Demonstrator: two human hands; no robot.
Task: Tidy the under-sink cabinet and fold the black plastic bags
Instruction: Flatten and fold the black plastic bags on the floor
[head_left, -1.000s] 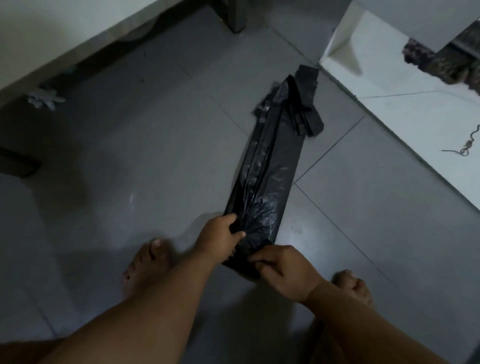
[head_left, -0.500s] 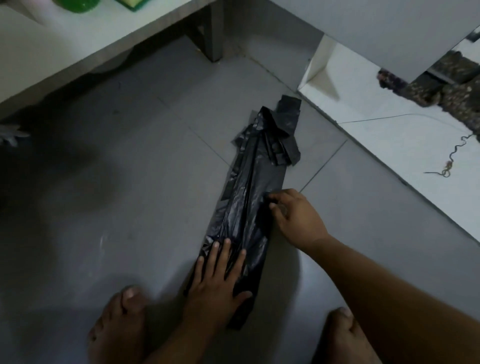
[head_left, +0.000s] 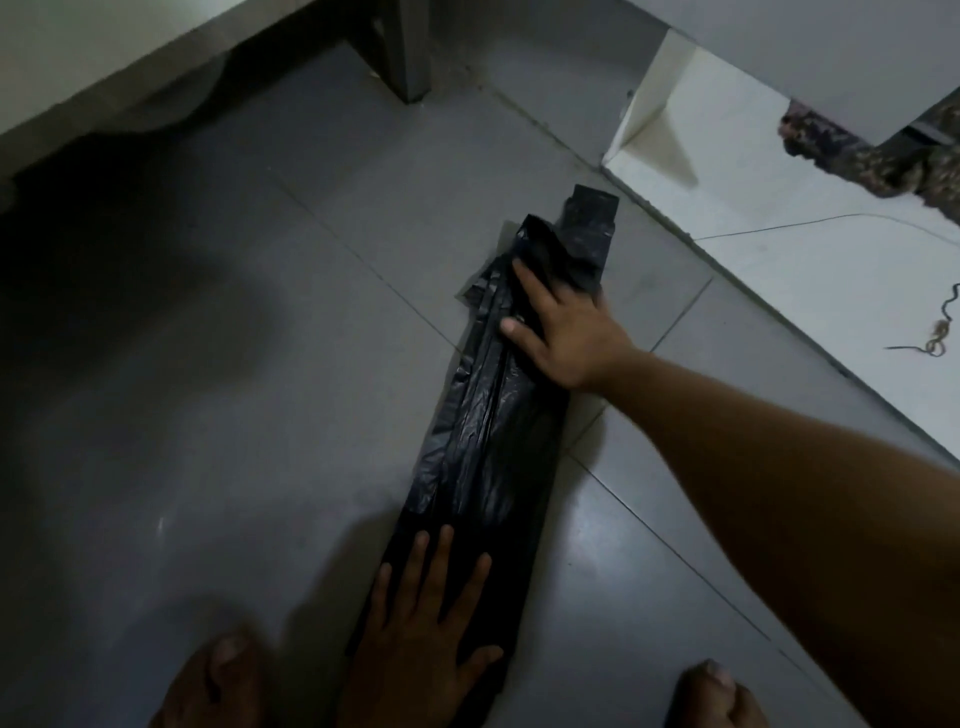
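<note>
A shelf edge (head_left: 130, 62) is running across the top left, with its grey leg (head_left: 408, 57) standing on the floor (head_left: 234, 415), which is grey tile and lying in deep shadow under the shelf. A bare foot (head_left: 213, 686) is showing at the bottom edge. Just right of it the left hand (head_left: 421, 639) is lying flat, fingers straight and spread wide, pressing down the near end of the bag (head_left: 493, 447). The bag, black and crinkled, is stretching as a long narrow strip on the floor from that hand away toward the upper right, its far end bunching near the white ledge (head_left: 779, 270). The right hand (head_left: 566, 332) is resting on the far part of the strip, fingers straight and laid over the plastic, palm down, with the bare forearm reaching in from the right. A second foot (head_left: 714, 693) is showing at the bottom right, apart from the bag. On the ledge a small twisted wire (head_left: 937, 343) is lying, and a dark rough patch (head_left: 872, 161) is showing along the top right corner
</note>
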